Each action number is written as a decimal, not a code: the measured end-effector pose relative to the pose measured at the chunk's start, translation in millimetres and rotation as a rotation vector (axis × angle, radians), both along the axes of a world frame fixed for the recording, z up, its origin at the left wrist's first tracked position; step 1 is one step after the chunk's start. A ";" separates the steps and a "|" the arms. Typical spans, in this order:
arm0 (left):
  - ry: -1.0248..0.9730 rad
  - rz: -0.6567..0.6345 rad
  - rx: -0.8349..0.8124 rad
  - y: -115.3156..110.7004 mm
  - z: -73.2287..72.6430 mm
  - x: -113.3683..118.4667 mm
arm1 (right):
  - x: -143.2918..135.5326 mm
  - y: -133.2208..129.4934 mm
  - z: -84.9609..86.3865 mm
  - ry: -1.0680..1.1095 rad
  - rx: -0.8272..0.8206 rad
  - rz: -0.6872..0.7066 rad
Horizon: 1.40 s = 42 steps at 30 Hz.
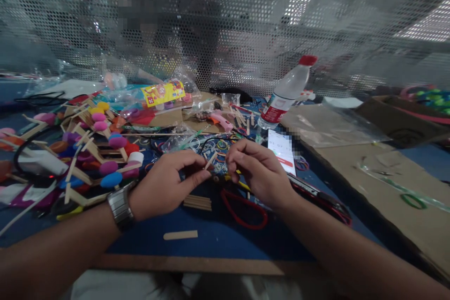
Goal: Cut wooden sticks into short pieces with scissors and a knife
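Note:
My left hand (176, 180), with a metal watch at its wrist, pinches a short piece of wooden craft stick (211, 161) between thumb and fingers. Just right of that piece, my right hand (258, 171) has its fingers curled together; whatever they hold, if anything, is too small or hidden to make out. Beneath the left hand lies a small bundle of wooden sticks (197, 202). A single cut craft stick (180, 235), rounded at one end, rests nearer the table edge. Below my right hand is a red loop-shaped handle (245, 215).
Wooden-stick constructions with coloured round pieces (108, 168) crowd the left. A tilted-looking water bottle (286, 91) and a lit phone (281, 150) stand behind the right hand. Rubber bands (221, 144) lie between the hands and the yellow-labelled bag (163, 93). Cardboard (379, 183) covers the right side.

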<state>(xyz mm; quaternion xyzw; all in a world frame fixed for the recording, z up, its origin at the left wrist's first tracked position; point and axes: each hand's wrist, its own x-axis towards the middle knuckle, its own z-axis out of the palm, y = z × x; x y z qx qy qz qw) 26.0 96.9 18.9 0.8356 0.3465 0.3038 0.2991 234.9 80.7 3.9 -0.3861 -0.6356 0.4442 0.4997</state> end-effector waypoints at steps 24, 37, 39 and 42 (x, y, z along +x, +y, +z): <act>-0.212 0.158 0.013 -0.4 -4.6 0.3 | -3.2 -6.4 -1.0 -0.848 0.464 0.411; -0.197 0.145 0.063 -2.4 -8.1 1.4 | -5.3 -9.7 -3.1 -0.898 0.551 0.419; -0.193 0.149 0.075 -2.4 -8.8 1.5 | -6.3 -10.2 -2.6 -0.921 0.520 0.416; -0.188 0.136 0.075 -2.2 -9.1 1.4 | -8.5 -12.2 -0.1 -0.989 0.486 0.393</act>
